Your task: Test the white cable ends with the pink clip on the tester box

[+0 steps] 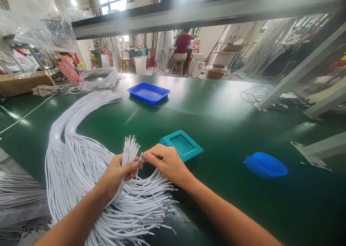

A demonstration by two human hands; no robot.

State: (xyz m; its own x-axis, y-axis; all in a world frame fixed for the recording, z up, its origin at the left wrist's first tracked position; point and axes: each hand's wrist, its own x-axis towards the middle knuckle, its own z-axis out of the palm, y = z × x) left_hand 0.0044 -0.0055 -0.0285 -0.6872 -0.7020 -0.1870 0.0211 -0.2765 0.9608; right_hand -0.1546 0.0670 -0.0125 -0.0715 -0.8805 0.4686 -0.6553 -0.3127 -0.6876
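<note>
My left hand (119,172) is closed around a small upright bunch of white cables (130,150), their metal-tipped ends pointing up. At the bunch's right side, the thumb and forefinger of my right hand (167,163) pinch the small metal tip of one white cable (141,157). Exactly what sits between those fingertips is too small to make out. Below and around both hands spreads a large pile of white cables (72,163), with many loose metal-tipped ends fanning toward the right. A teal tray (186,154) stands just behind my right hand.
On the green table (216,119) are a blue tray (148,93) and a blue rounded object (266,165). Metal supports (300,62) rise at the right. A pink fan-like object (69,70) and a cardboard box (24,83) are back left. A person (182,45) sits far behind.
</note>
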